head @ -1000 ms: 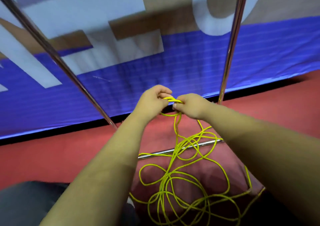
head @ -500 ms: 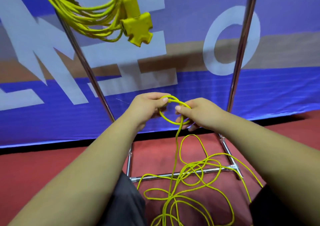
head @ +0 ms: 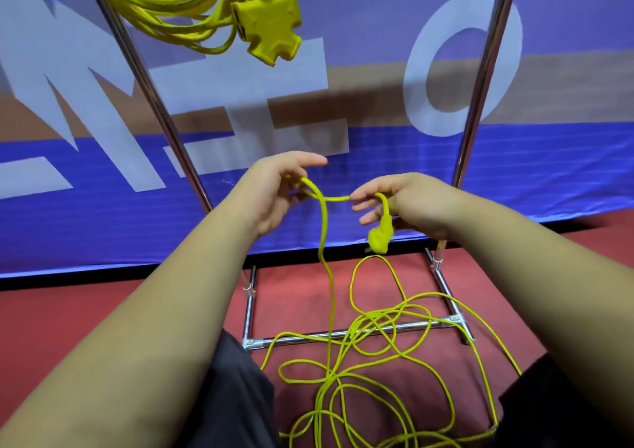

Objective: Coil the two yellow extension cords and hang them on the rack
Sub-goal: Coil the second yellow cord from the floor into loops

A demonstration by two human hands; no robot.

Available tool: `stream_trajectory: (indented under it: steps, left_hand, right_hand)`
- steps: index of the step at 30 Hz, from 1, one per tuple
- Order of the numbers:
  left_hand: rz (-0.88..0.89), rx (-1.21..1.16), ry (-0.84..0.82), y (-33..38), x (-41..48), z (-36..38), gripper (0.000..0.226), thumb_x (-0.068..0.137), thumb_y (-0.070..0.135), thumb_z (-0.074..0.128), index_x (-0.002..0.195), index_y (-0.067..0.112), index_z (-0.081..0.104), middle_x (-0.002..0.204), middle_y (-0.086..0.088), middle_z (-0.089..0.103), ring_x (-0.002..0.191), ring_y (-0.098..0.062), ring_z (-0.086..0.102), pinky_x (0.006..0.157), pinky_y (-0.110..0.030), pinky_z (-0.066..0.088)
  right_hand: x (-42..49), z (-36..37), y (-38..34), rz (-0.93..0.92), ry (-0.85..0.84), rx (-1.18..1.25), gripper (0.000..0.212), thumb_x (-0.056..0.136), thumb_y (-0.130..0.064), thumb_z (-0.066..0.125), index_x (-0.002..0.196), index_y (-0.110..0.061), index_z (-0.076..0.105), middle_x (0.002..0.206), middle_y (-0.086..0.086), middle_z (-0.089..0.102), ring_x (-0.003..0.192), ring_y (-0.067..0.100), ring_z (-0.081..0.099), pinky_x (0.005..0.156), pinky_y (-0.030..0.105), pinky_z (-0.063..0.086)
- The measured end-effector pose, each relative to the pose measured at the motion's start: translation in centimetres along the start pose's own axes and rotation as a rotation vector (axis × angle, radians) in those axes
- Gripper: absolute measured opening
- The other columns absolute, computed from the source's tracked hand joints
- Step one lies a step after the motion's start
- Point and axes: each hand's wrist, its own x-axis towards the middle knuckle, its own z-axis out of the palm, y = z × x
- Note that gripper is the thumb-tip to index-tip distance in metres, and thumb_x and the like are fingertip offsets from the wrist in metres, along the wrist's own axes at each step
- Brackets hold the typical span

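A loose yellow extension cord point(head: 368, 361) lies tangled on the red floor over the rack's base bar. My left hand point(head: 274, 192) pinches a stretch of it near its end, and the cord drops from there to the floor. My right hand point(head: 404, 205) holds the end of the same cord, with the yellow plug point(head: 380, 236) hanging below its fingers. A short span of cord runs between the two hands. A second yellow cord point(head: 178, 11) hangs coiled on the rack at the top left, its three-way socket block point(head: 269, 28) dangling.
The chrome rack has two upright poles point(head: 480, 80) and a low base frame point(head: 343, 334) on the red floor. A blue and white banner point(head: 377, 70) stands right behind it. My dark-clothed knees are at the bottom left and right.
My hands have moved apart, opening the small loop they held together. The plug end now hangs from my right hand. The view has tilted up, showing more of the coiled cord.
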Motion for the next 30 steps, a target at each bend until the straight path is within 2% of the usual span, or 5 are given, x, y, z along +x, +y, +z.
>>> stream_trajectory:
  steps: [7,13,21,25,30]
  left_hand:
    - [0.088,0.040,0.114,-0.6,1.0,-1.3,0.049,0.068,-0.013,0.040,0.097,0.010,0.071,0.083,-0.009,0.061,0.090,-0.022,0.062,0.091,-0.037,0.053]
    - [-0.516,0.583,-0.139,-4.5,0.6,-2.6,0.022,0.095,0.004,0.068,0.116,0.004,0.061,0.107,-0.017,0.072,0.100,-0.034,0.077,0.093,-0.049,0.059]
    - [-0.218,0.278,-0.081,-3.4,0.6,-0.7,0.016,0.100,0.021,0.068,0.109,0.009,0.071,0.092,-0.006,0.075,0.078,-0.027,0.074,0.083,-0.041,0.063]
    - [-0.165,0.051,-0.053,-2.4,0.4,-0.6,0.016,0.097,0.018,0.070,0.110,0.008,0.073,0.088,-0.004,0.072,0.068,-0.021,0.067,0.075,-0.036,0.062]
    - [-0.207,-0.181,-0.021,-2.1,0.7,-0.3,0.030,0.102,0.023,0.064,0.121,0.001,0.070,0.077,0.003,0.063,0.060,-0.008,0.054,0.062,-0.025,0.056]
  right_hand:
    - [0.0,1.2,-0.1,0.051,0.002,0.215,0.047,0.095,0.008,0.040,0.114,-0.015,0.076,0.119,0.008,0.076,0.103,0.028,0.079,0.092,0.054,0.063]
    - [0.1,1.6,-1.0,-0.125,0.183,0.209,0.044,0.096,0.014,0.037,0.098,-0.020,0.064,0.108,0.010,0.075,0.082,0.021,0.072,0.081,0.056,0.066]
    - [0.9,0.9,0.1,0.076,0.269,0.422,0.039,0.103,0.010,0.039,0.132,0.000,0.064,0.125,0.018,0.066,0.102,0.032,0.078,0.086,0.049,0.066]
    - [1.4,0.9,1.9,-0.009,0.131,-0.470,0.049,0.102,0.000,0.058,0.150,-0.010,0.055,0.120,0.007,0.068,0.111,0.024,0.069,0.095,0.026,0.051]
    - [1.8,3.1,3.5,-0.046,0.048,-1.129,0.035,0.097,-0.047,0.070,0.113,-0.018,0.063,0.114,0.008,0.066,0.104,0.033,0.065,0.085,0.046,0.057]
